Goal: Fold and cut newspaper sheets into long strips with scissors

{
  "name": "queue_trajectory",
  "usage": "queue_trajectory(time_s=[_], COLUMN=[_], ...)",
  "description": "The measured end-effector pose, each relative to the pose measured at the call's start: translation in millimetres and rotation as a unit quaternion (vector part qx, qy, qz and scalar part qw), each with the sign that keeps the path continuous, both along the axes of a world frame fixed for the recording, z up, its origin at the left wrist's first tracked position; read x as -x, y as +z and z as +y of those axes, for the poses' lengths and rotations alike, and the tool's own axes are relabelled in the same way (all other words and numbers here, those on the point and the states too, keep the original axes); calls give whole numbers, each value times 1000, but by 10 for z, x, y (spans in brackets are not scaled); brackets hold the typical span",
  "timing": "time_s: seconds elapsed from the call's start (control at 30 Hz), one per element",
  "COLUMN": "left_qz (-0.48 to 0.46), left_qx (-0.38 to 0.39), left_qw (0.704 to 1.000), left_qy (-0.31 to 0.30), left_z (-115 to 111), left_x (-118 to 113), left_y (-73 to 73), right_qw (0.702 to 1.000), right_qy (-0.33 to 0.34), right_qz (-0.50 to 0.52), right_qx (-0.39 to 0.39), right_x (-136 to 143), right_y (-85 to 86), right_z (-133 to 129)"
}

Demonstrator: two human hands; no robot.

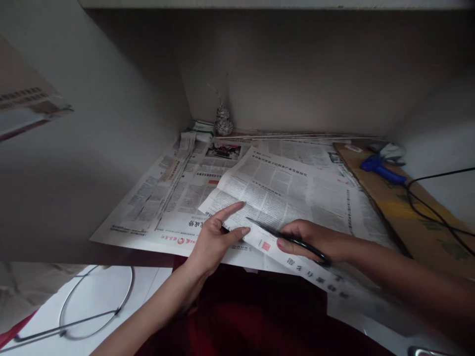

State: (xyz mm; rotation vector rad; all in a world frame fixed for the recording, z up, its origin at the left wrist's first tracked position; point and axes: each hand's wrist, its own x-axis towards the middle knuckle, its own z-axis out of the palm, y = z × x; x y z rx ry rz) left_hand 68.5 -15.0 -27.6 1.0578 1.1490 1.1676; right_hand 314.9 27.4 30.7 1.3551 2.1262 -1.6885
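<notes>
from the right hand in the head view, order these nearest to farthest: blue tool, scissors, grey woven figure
From the right hand:
1. Scissors: held in it.
2. Blue tool: beyond, on the right side.
3. Grey woven figure: farther off, left of it, by the back wall.

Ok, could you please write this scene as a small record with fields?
Left hand: thumb at newspaper sheet, index finger extended; grip underneath hidden
Right hand: holds scissors by their black handles
Scissors tip: points toward left hand
Right side: blue tool on cardboard
Back: grey coiled object, identity unclear
</notes>
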Motion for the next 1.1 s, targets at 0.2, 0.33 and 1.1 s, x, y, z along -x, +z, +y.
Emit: queue_trajectory(time_s=[0.2,0.33,1.1], left_qz=[-16,-15,-12], left_qx=[26,28,5], left_qw=[999,999,999], left_qy=[-16,-14,38], left_z=[-12,-5,50], left_x=[-15,-13,193], left_y=[19,19,-9], right_qw=[999,999,1000], right_qy=[16,16,5], right_qz=[9,4,-6], right_qx=[-38,-46,-16], right_x=[114,85,173], right_y=[7,-54,-19], right_z=[62,64,111])
